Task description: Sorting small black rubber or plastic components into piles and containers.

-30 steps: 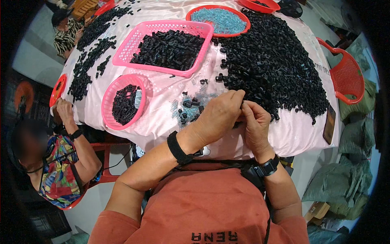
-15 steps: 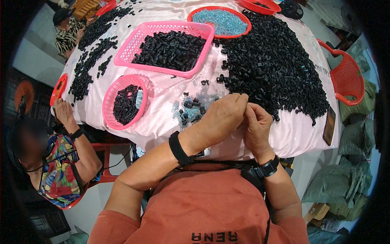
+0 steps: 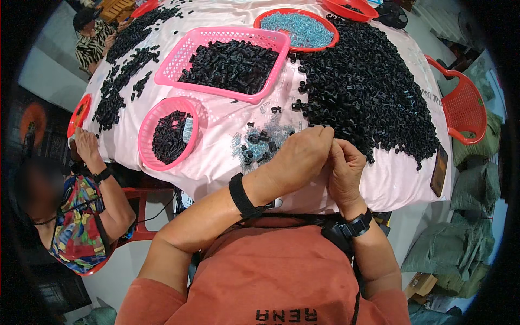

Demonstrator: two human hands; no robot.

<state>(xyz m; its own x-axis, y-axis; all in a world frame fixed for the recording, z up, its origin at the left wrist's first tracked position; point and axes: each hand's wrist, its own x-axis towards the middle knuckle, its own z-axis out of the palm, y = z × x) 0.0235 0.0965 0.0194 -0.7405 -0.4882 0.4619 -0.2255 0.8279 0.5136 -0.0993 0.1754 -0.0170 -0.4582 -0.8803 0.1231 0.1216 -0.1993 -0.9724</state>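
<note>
My left hand (image 3: 300, 161) and my right hand (image 3: 345, 169) meet at the fingertips above the near edge of the table. Both are closed in a pinch; whatever lies between the fingers is hidden. Just left of my left hand, a patch of small clear bluish pieces (image 3: 238, 151) lies on the cloth with several black plastic parts (image 3: 253, 138) on it. Beyond my hands spreads a large heap of small black plastic parts (image 3: 363, 81). A pink round basket (image 3: 145, 145) to the left holds thin black pieces (image 3: 169, 142).
A pink rectangular basket (image 3: 169, 76) of black parts stands farther back, beside a red round tray (image 3: 337, 39) of bluish pieces. A phone (image 3: 439, 170) lies at the right table edge, near a red chair (image 3: 465, 111) and sacks (image 3: 441, 244). A co-worker (image 3: 81, 216) sits at left.
My hands stay pinched together at nearly the same place, with only a slight shift of the fingers. The whole view has moved a little.
</note>
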